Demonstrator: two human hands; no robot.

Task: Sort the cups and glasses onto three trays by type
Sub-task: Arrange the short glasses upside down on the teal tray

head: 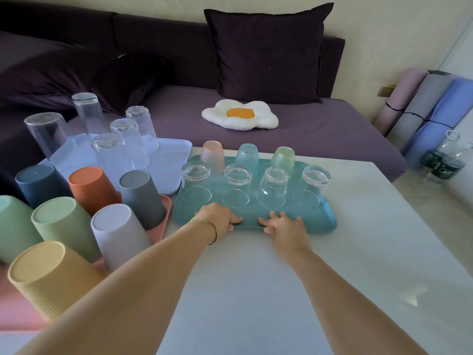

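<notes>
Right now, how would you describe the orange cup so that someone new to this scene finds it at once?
On the white table, look to the pink tray at the left, packed with upturned opaque cups. In its far row the orange cup stands between a dark blue cup and a grey cup. It is the only orange one there.

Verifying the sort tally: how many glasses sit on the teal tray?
7, all upside down on the teal tray. Front row: four clear glasses. Back row: pink glass, blue glass, green glass. None appears hidden.
</notes>
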